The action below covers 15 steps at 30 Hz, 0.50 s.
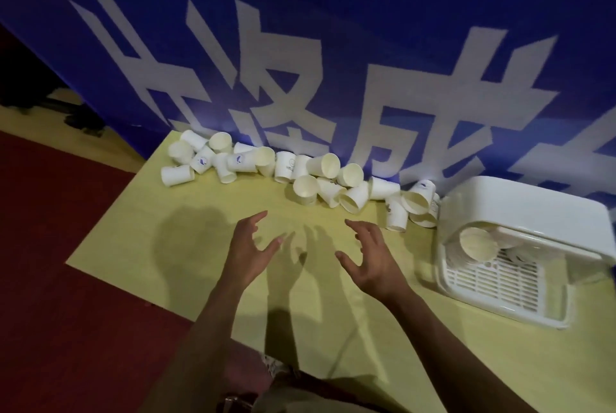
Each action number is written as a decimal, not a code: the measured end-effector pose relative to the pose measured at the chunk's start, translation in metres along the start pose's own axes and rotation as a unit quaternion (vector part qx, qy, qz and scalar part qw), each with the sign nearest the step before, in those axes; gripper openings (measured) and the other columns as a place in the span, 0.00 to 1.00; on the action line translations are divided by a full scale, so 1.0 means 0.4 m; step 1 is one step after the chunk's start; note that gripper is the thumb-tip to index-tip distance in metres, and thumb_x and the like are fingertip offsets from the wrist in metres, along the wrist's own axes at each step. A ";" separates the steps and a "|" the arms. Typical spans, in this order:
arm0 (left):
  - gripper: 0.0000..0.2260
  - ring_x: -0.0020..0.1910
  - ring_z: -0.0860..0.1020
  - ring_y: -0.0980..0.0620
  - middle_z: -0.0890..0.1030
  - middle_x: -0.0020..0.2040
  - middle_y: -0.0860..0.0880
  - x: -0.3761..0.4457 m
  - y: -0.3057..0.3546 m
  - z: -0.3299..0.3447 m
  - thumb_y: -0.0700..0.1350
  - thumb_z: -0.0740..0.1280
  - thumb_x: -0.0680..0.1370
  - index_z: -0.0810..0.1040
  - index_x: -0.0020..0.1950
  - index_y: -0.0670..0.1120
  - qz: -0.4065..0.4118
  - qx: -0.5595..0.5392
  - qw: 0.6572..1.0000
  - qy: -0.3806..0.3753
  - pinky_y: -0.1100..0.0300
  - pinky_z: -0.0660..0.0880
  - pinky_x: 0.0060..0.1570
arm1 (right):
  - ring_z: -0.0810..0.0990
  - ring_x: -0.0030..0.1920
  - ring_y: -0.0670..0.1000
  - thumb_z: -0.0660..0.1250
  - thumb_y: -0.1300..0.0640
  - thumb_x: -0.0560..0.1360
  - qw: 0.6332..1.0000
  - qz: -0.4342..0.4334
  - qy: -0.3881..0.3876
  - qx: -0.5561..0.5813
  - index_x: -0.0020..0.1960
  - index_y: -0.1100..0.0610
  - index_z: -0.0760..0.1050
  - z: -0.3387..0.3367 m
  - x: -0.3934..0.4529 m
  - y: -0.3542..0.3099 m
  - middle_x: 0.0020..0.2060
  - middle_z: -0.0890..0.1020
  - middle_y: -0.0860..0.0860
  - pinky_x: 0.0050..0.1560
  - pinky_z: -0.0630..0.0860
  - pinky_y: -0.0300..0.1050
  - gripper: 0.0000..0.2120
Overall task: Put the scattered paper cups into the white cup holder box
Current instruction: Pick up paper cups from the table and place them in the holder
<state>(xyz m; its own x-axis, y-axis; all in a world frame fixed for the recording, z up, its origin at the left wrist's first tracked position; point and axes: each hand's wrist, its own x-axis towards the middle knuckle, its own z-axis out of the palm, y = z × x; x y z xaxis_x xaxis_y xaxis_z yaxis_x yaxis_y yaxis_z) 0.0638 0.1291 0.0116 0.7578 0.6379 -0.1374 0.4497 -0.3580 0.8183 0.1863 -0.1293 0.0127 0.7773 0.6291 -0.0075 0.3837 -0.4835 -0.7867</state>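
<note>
Several white paper cups (305, 188) lie tipped over in a long row along the far edge of the yellow table (200, 232), against the blue wall. The white cup holder box (520, 212) stands at the right end of the row, its open front facing me, with a stack of cups (475, 243) lying inside above a slotted tray. My left hand (250, 246) and my right hand (373, 252) hover over the table's middle, short of the cups, fingers spread and holding nothing.
A blue banner (333, 62) with large white characters rises directly behind the cups. Red floor (50, 262) lies left of the table's left edge. My shadow falls across the tabletop in front of the hands.
</note>
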 end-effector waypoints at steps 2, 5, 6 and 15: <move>0.29 0.62 0.75 0.52 0.70 0.65 0.54 0.077 -0.070 -0.111 0.49 0.79 0.73 0.73 0.71 0.56 -0.011 0.009 1.000 0.026 0.55 0.74 0.61 | 0.75 0.63 0.49 0.73 0.45 0.77 1.000 0.000 -0.004 -0.002 0.77 0.48 0.65 0.089 0.050 -0.062 0.69 0.68 0.47 0.64 0.78 0.53 0.32; 0.28 0.62 0.75 0.47 0.71 0.63 0.52 0.211 -0.172 -0.270 0.49 0.80 0.71 0.75 0.69 0.51 -0.020 0.029 0.995 0.091 0.47 0.74 0.64 | 0.77 0.61 0.49 0.71 0.43 0.77 0.999 -0.031 -0.018 -0.025 0.77 0.50 0.67 0.214 0.132 -0.137 0.68 0.70 0.50 0.59 0.80 0.52 0.31; 0.29 0.63 0.75 0.45 0.72 0.62 0.49 0.256 -0.201 -0.317 0.48 0.80 0.71 0.75 0.69 0.49 -0.026 0.036 0.993 0.113 0.45 0.74 0.65 | 0.76 0.60 0.48 0.70 0.43 0.78 0.999 -0.031 -0.021 -0.029 0.77 0.50 0.67 0.248 0.159 -0.158 0.67 0.71 0.49 0.58 0.80 0.51 0.31; 0.34 0.69 0.70 0.43 0.71 0.68 0.41 0.531 -0.384 -0.536 0.47 0.79 0.72 0.69 0.74 0.45 -0.110 0.035 0.985 0.125 0.51 0.67 0.69 | 0.77 0.57 0.48 0.73 0.48 0.77 0.998 -0.026 -0.005 -0.049 0.76 0.51 0.68 0.408 0.313 -0.264 0.66 0.71 0.49 0.56 0.81 0.53 0.30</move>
<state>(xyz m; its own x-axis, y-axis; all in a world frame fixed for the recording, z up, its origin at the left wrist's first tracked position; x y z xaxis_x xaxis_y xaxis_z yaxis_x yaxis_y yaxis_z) 0.0543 0.4658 -0.0234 0.5017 0.8506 -0.1576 0.6280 -0.2329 0.7425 0.1618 0.0997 -0.0058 0.7501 0.6608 0.0255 0.4709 -0.5067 -0.7222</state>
